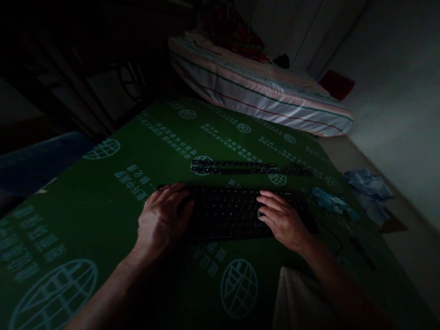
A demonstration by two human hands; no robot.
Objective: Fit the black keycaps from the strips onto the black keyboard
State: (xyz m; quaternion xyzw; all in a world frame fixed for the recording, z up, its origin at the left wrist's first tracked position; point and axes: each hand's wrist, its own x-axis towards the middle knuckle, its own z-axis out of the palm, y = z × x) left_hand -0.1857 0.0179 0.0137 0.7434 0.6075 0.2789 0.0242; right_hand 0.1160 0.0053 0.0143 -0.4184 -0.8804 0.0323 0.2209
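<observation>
Left hand (161,217) lay palm down at the left end of the black keyboard (223,211), its fingers bent over the far corner and its thumb over the keys; in the dim light I could not tell whether it gripped the keyboard or only rested on it. The keyboard sat flat on the green table (113,211), stretching between the two hands, its nearer long edge facing the person. Just beyond it, roughly parallel to its far edge, lay two rows of small black pieces (237,171), with a looser scatter of them toward the right. Farther off, past the far edge of the table, stood a bed (261,96) with a striped cover. Right hand (283,222) came in over the keyboard's right part, fingers half bent and pointing left; something small with a pale edge showed at its fingertips, too dark to make out, so I could not tell whether the hand was pinching anything. Near the bottom edge, beside the right forearm, was some pale cloth (295,300). A thin cable (332,231) curved away right of the keyboard, near a crumpled blue wrapping (333,201) on the table
</observation>
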